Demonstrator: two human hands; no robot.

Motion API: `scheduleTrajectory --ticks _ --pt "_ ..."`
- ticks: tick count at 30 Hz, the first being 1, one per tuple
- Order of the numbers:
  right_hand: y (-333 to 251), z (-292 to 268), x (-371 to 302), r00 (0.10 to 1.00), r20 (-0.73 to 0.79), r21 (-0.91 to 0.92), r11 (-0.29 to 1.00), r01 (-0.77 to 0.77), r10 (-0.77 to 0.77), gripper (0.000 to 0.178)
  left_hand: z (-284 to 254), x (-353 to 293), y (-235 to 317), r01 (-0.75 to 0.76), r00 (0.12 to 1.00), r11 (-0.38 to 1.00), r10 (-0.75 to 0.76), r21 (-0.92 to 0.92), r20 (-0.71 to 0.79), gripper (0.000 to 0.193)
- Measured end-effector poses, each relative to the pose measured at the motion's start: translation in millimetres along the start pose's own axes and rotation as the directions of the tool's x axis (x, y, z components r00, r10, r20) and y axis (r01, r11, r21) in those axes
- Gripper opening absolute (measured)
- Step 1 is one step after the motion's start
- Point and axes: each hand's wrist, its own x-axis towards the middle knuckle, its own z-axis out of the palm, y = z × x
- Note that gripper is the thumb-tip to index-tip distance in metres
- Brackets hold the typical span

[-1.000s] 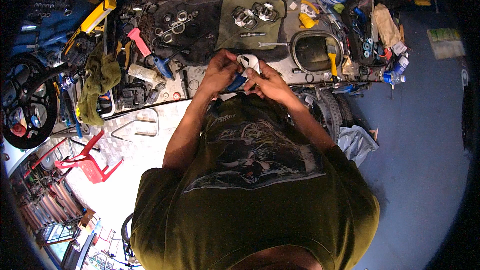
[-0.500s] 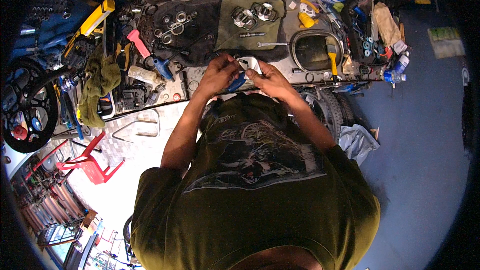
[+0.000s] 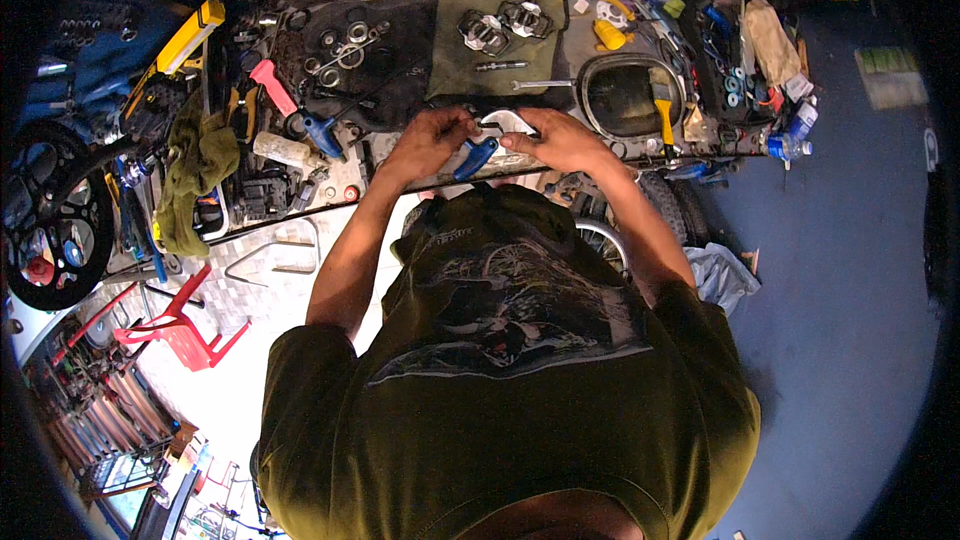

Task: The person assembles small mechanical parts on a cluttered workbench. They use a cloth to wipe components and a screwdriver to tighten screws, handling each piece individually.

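Note:
Both of my hands work close together at the bench's front edge. A white, curved, thin-walled piece (image 3: pixel 512 122) lies between them, its exact kind unclear. My right hand (image 3: pixel 562 143) is closed on its right side, with the thumb in front and fingers mostly hidden behind. My left hand (image 3: pixel 432 143) has its fingers curled to a pinch at the left side of the white piece; what they hold is too small to name. A blue tool handle (image 3: pixel 475 158) shows just below the white piece, between the hands.
Beyond my hands, a green mat (image 3: pixel 500 82) carries a pair of bike pedals (image 3: pixel 505 25) and a spindle (image 3: pixel 501 66). A combination wrench (image 3: pixel 543 84) lies beside a metal-rimmed tray (image 3: pixel 590 120) with a yellow brush (image 3: pixel 664 115). At left are a pink-handled tool (image 3: pixel 275 87) and a green rag (image 3: pixel 198 172).
My hands have moved slightly apart, the left one leftward and the right one rightward. More of the blue handle and the white piece shows between them.

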Motion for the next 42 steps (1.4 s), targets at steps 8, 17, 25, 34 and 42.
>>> scheduleTrajectory --ticks 8,17,25,34,42 --pt "12.1 -1.5 15.3 0.995 0.007 0.074 0.992 0.101 -0.102 0.058 7.9 7.2 -16.8 -0.119 0.977 0.987 0.135 0.107 -0.164 0.024" --pt "-35.7 -17.9 15.4 0.971 0.224 0.231 0.963 -0.142 0.09 0.084 0.5 0.7 -4.7 0.047 0.981 0.999 -0.051 -0.025 -0.189 0.022" --pt "-17.9 -10.4 31.8 0.965 0.198 0.049 0.982 -0.183 0.171 0.092 -2.5 9.4 -22.1 -0.044 0.97 0.989 0.009 -0.14 -0.241 0.018" --pt "-33.4 -35.8 31.7 0.969 0.242 0.03 0.998 -0.059 0.05 0.079 -17.9 10.6 -5.2 -0.045 0.983 0.997 0.033 -0.062 -0.18 0.009" --pt "-46.0 -61.4 40.4 0.936 0.337 -0.056 0.994 -0.089 0.103 0.075 -26.0 12.3 -8.5 -0.001 1.0 0.982 -0.003 -0.191 -0.023 0.009"
